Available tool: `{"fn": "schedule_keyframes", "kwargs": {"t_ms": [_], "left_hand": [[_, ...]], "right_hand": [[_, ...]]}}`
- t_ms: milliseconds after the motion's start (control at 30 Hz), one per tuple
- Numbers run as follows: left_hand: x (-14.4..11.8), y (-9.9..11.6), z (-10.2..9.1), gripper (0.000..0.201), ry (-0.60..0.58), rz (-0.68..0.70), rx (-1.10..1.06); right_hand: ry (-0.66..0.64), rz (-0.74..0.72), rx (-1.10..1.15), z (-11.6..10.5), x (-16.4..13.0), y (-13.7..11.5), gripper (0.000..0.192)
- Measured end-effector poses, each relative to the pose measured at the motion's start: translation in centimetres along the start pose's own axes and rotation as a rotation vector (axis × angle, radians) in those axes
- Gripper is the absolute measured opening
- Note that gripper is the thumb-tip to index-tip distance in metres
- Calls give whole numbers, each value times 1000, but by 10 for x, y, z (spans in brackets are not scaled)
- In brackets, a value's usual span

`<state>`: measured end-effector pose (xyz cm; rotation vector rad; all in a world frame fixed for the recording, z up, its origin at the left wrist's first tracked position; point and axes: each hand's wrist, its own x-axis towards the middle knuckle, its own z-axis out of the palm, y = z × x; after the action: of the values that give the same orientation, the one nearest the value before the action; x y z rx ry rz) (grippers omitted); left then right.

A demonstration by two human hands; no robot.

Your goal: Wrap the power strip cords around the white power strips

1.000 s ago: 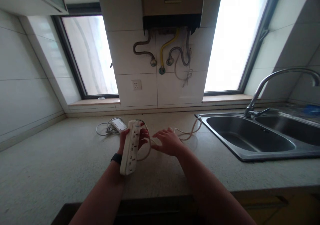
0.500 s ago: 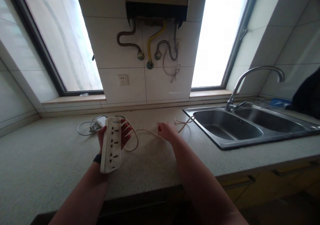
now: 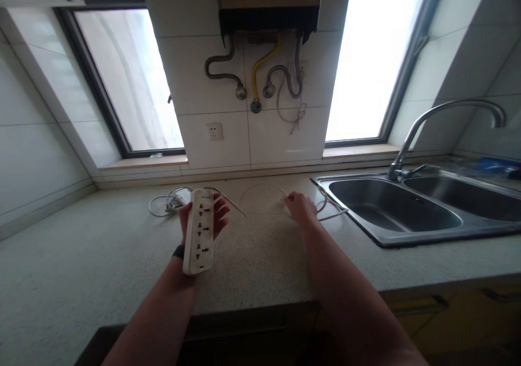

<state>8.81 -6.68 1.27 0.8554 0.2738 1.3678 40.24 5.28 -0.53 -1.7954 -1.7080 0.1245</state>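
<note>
Black band (image 3: 178, 251) at my left wrist, both forearms bare
The band is dark and close-fitting, sitting just behind my left hand (image 3: 220, 214); the dim light hides whether it carries a watch face. My left forearm (image 3: 160, 301), right forearm (image 3: 350, 284) and right hand (image 3: 302, 206) are uncovered, rounded and smooth in outline.

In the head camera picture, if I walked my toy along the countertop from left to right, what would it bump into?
Pale looped cable with a white block → long white plastic power strip with sockets → bare right hand → silvery metal sink with two basins.
</note>
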Motion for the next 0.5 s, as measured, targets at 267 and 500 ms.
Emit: {"fn": "schedule_keyframes", "kwargs": {"t_ms": [267, 500], "left_hand": [[8, -1, 7, 49, 53, -34, -14], [15, -10, -5, 44, 418, 120, 289]], "right_hand": [[539, 341, 542, 0, 22, 21, 23], [753, 350, 707, -5, 26, 19, 27]]}}
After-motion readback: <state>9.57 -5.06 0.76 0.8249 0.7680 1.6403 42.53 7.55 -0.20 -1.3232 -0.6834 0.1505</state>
